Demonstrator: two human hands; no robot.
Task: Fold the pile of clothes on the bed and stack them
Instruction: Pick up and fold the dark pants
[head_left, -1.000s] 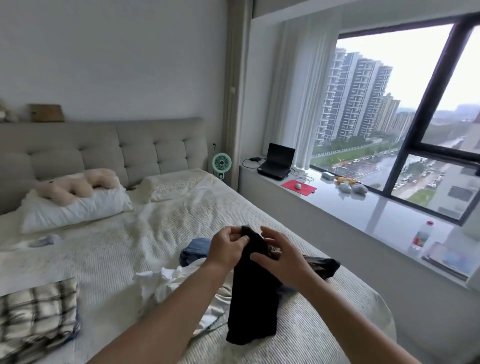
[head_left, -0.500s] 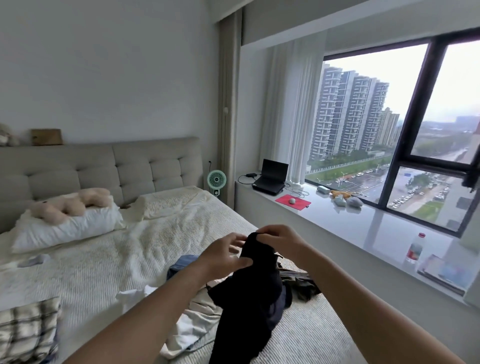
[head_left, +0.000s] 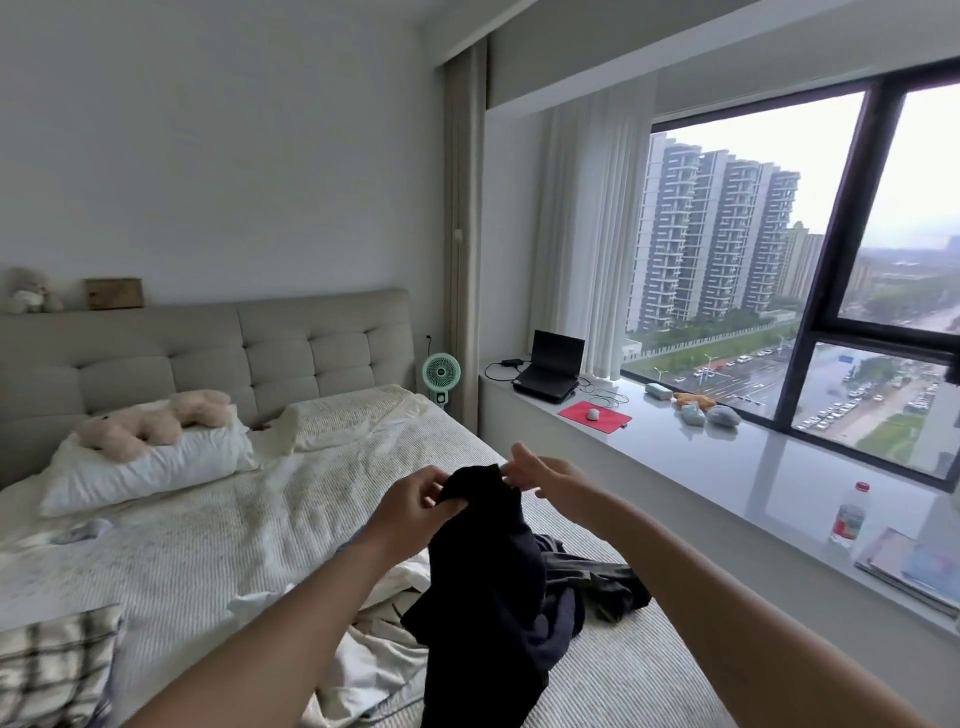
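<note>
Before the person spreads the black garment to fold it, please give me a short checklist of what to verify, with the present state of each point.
1. Left hand grips the black garment: ok.
2. Right hand pinches its top edge: ok.
3. Garment free of the pile of clothes: cannot tell.
4. Bare space on the bed to lay it flat: ok.
5. Garment smooth: not ok, bunched.

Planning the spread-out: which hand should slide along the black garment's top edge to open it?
Probably the right hand: it only pinches the black garment at its top corner, while the left hand grips a bunched fistful, a firmer anchor.
</note>
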